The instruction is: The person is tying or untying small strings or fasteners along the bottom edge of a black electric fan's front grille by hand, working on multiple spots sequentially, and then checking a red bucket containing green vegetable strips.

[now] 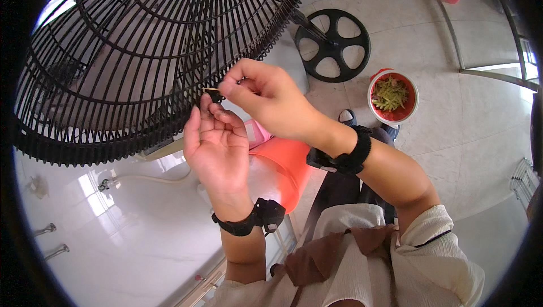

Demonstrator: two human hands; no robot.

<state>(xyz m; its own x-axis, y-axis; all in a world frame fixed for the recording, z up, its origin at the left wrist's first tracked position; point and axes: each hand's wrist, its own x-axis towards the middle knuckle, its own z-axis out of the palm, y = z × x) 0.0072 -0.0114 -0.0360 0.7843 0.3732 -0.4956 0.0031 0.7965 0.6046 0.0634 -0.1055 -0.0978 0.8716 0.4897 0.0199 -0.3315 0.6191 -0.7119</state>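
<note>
A large black fan grille (130, 58) fills the upper left, made of many thin bars. At its lower right rim is a small black clip (214, 95). My right hand (268, 97) is closed in a pinch on a thin tan stick (211, 89), whose end reaches the rim by the clip. Just below, my left hand (218, 148) is palm up, its fingers apart and partly bent, with the fingertips right under the clip. Whether they touch it I cannot tell. Each wrist wears a black strap with a small box.
Beneath my hands stand an orange bucket (288, 165) and a pink item (257, 132). A round black spoked base (332, 45) lies on the tiled floor near a red-and-white bowl (416, 100) of green peelings. A metal rack (492, 72) stands far right; a hose (150, 178) runs at left.
</note>
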